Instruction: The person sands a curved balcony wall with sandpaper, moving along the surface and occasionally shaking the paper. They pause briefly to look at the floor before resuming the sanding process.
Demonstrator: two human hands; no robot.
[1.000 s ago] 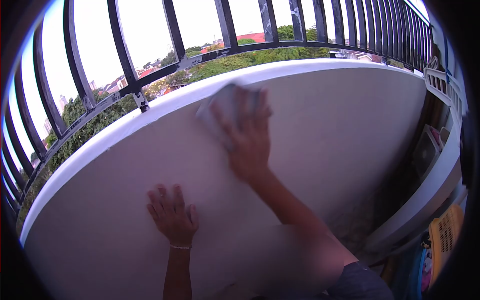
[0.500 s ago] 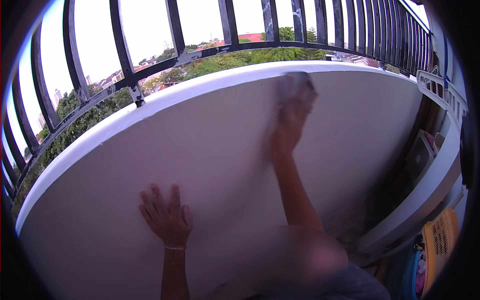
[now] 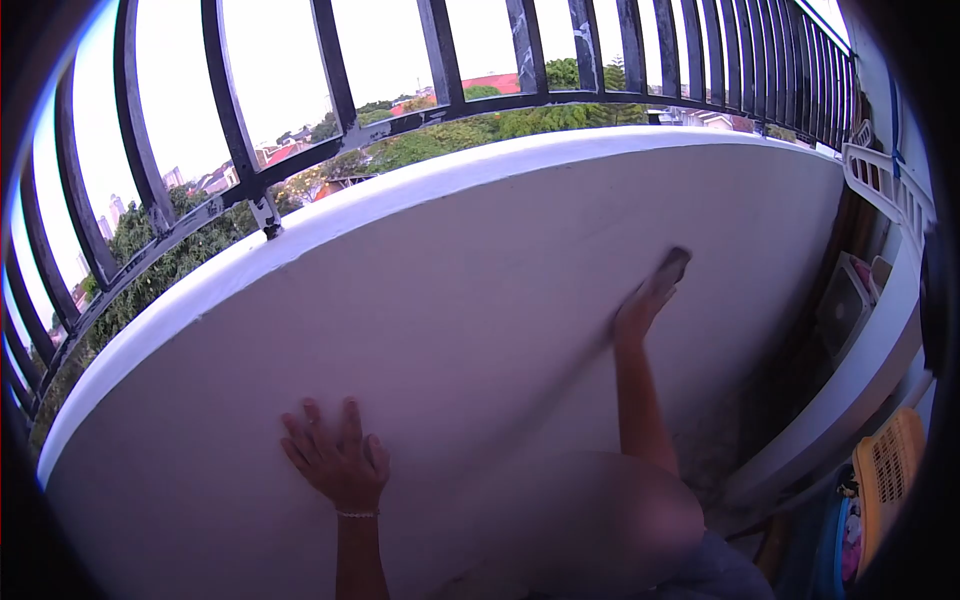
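My left hand (image 3: 340,465) rests flat on the pale balcony wall (image 3: 420,290), fingers spread, with a thin beaded bracelet at the wrist. It holds nothing. Farther right and higher, my right hand (image 3: 645,308) presses a small dark pad (image 3: 677,262) against the same wall. The pad looks like folded sandpaper or a sanding block, but its exact kind cannot be made out. Part of it lies hidden under my fingers. A shadow of the right arm falls across the wall.
White ledge (image 3: 400,190) tops the wall, with a black metal railing (image 3: 400,122) above it and trees beyond. On the right are a white plastic rack (image 3: 885,185), a curved white edge (image 3: 850,400) and an orange basket (image 3: 888,470) beside a blue container (image 3: 828,545).
My right hand has moved down and to the right, away from the ledge, with the pad still in it. My left hand stays on the wall; the view has shifted slightly.
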